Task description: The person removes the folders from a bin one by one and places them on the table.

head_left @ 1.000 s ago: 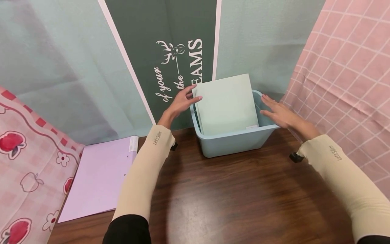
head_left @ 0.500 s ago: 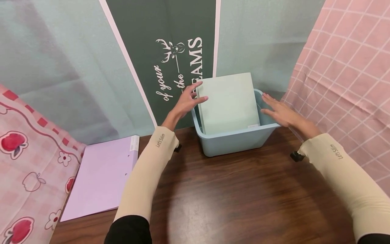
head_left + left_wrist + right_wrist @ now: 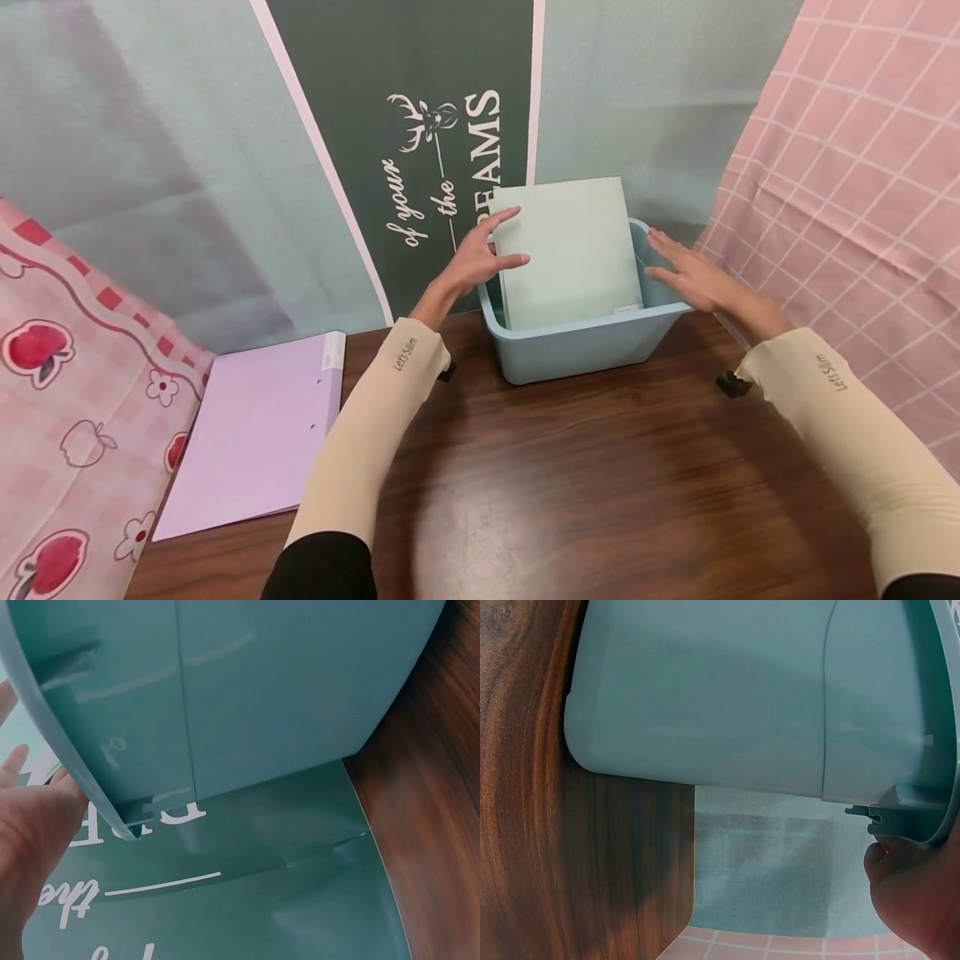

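Observation:
A blue plastic bin (image 3: 577,354) stands near the back of the wooden table. Inside, pale green file folders (image 3: 570,250) lean upright with their tops above the rim; a small white label shows low on the front one. My left hand (image 3: 480,254) is at their left edge, its index finger and thumb spread across the front folder's face. In the left wrist view, this hand (image 3: 34,840) is beside the bin's rim. My right hand (image 3: 693,271) rests at the bin's right end, fingers extended over the rim. The right wrist view shows only part of it (image 3: 915,892).
A lavender file folder (image 3: 255,425) with a white label and punched holes lies flat at the left of the table (image 3: 570,492). A printed curtain (image 3: 405,50) hangs close behind the bin. Pink checked cloths border the left (image 3: 45,417) and right (image 3: 840,167) sides.
My left hand has moved right, and the pale green folders have shifted right with it and stand straighter. My right hand has stayed at the bin's right end.

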Available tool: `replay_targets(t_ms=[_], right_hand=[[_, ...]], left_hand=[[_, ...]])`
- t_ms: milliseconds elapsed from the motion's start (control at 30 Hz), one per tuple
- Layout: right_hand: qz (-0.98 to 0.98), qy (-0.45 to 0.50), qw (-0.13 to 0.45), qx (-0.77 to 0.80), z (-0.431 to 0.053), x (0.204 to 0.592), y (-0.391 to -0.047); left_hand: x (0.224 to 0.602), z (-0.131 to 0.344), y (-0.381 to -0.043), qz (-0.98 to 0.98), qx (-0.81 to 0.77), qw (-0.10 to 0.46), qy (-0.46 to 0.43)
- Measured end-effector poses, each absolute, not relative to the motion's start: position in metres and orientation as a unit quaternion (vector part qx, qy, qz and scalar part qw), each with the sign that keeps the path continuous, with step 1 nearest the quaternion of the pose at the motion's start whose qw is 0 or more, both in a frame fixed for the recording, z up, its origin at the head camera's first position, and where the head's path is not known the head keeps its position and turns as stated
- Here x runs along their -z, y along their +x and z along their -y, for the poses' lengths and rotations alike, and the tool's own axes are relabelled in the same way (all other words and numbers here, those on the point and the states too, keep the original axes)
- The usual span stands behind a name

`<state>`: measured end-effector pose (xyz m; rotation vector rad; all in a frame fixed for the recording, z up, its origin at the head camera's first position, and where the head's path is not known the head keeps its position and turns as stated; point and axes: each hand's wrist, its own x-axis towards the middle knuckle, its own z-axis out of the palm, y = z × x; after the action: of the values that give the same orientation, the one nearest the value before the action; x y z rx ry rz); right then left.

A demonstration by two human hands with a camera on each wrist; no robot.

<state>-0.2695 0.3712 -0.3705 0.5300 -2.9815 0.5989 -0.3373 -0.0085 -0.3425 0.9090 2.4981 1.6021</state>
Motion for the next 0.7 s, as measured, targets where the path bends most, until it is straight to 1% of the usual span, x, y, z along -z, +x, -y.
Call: replay_targets(t_ms=[267,533,700], right_hand=[[0.966,0.168,0.023,-0.195,-0.370,0.368,-0.270],[0.968,0.160,0.014,-0.191,-0.367,0.367,-0.271],[0.968,0.155,0.008,-0.195,-0.365,0.365,-0.270]], left_hand=[[0.342,0.003,-0.333,-0.816,-0.486,0.025,0.313],[0.342,-0.002,-0.329,-0.811,-0.458,0.024,0.364],[0.340,-0.003,-0.326,-0.816,-0.441,0.027,0.373]])
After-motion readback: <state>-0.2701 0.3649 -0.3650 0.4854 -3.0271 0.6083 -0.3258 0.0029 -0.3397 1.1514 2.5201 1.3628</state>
